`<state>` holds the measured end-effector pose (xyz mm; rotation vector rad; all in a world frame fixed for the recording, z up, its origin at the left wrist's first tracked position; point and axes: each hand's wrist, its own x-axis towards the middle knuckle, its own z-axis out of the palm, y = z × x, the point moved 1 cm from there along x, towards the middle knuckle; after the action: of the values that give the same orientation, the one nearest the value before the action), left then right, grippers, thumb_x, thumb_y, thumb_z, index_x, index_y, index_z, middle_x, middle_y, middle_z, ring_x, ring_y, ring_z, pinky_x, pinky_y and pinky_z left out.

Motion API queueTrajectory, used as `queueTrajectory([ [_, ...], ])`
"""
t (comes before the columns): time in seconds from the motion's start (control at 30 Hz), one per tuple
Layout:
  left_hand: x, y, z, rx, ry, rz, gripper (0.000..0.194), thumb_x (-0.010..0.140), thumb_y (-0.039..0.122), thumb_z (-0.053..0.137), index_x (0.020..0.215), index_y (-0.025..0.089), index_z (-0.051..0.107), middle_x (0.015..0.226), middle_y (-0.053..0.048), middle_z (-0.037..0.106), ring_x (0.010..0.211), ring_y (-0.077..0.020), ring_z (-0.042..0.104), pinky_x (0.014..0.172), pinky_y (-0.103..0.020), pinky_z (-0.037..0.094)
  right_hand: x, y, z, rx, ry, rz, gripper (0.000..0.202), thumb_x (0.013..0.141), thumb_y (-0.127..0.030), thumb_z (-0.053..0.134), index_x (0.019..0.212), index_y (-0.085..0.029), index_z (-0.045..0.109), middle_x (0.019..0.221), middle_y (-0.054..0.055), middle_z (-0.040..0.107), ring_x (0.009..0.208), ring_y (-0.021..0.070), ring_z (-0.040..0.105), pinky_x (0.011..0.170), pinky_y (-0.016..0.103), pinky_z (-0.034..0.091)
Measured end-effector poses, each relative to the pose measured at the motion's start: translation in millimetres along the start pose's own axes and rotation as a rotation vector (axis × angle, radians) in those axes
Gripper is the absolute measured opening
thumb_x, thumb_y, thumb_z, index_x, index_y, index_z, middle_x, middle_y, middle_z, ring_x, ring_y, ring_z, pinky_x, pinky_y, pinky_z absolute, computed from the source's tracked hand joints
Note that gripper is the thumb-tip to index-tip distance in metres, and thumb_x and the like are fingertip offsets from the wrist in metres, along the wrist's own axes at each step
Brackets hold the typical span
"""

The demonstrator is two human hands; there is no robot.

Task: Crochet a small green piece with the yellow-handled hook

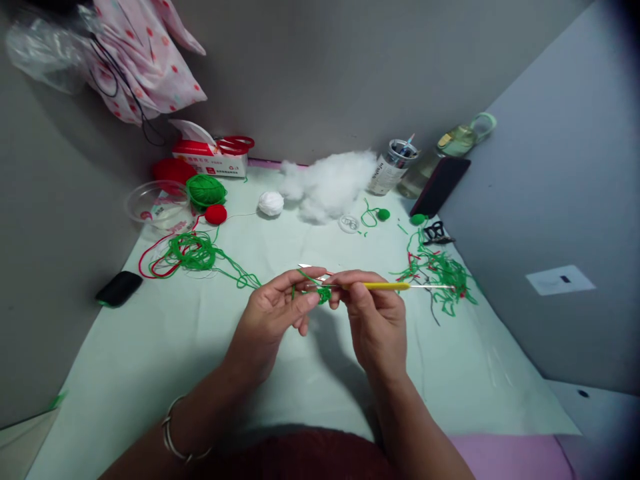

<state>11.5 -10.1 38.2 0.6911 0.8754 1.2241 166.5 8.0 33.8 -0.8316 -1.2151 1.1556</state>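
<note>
Both my hands meet above the middle of the table. My right hand (373, 310) is closed round a crochet hook (385, 287) with a yellow handle; its thin metal shaft points left. Between the thumb and fingers of my left hand (273, 307) I pinch a small green crochet piece (325, 294), and the hook's tip lies right at it. Green yarn (245, 275) runs from my left fingers to a loose green tangle (193, 252) on the left. Behind my fingers shows part of a pair of scissors (304, 267), mostly hidden.
Balls of green (206, 191), white (271, 203) and red yarn (216, 214) lie back left, near a clear tub (150, 207) and tissue box (215, 160). White stuffing (340, 183), a pen can (393, 167), bottle (425, 160) and phone (440, 187) stand behind. Yarn scraps (445, 273) lie right.
</note>
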Motion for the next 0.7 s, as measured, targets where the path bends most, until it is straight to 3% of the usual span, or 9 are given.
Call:
queueTrajectory([
  [0.17,-1,-1,-3.6,0.046,-0.004,-0.008,0.027,0.087,0.028,0.082,0.114,0.026,0.084,0.101,-0.004,0.073,0.056,-0.0054,0.043,0.053,-0.022,0.044,5,-2,3,0.08,-0.005,0.049,0.021,0.103,-0.037,0.063,0.095,-0.022,0.074,0.086,0.004,0.08,0.064,0.0133,0.068,0.061,0.028,0.06],
  [0.33,-2,1,-4.9,0.087,0.017,-0.001,0.026,0.088,0.028,0.08,0.113,0.024,0.084,0.097,-0.003,0.072,0.056,-0.0057,0.05,0.054,-0.022,0.044,2,-6,0,0.073,-0.06,0.007,0.021,0.108,-0.032,0.055,0.1,-0.023,0.072,0.092,0.004,0.082,0.07,0.0153,0.074,0.065,0.031,0.064],
  [0.57,-2,3,-4.3,0.153,0.083,0.079,0.03,0.086,0.026,0.083,0.115,0.026,0.083,0.086,0.002,0.065,0.059,-0.0064,0.058,0.056,-0.02,0.049,-11,-11,2,-0.286,-0.021,-0.323,0.023,0.107,-0.019,0.054,0.112,-0.026,0.075,0.101,0.004,0.081,0.076,0.0154,0.074,0.071,0.035,0.064],
  [0.7,-2,4,-4.0,0.157,0.1,0.081,0.039,0.082,0.027,0.086,0.121,0.025,0.081,0.088,0.001,0.065,0.058,-0.0066,0.058,0.053,-0.019,0.051,-12,-9,3,-0.341,-0.041,-0.39,0.024,0.107,-0.02,0.053,0.115,-0.028,0.073,0.099,0.003,0.081,0.079,0.0182,0.075,0.073,0.04,0.065],
])
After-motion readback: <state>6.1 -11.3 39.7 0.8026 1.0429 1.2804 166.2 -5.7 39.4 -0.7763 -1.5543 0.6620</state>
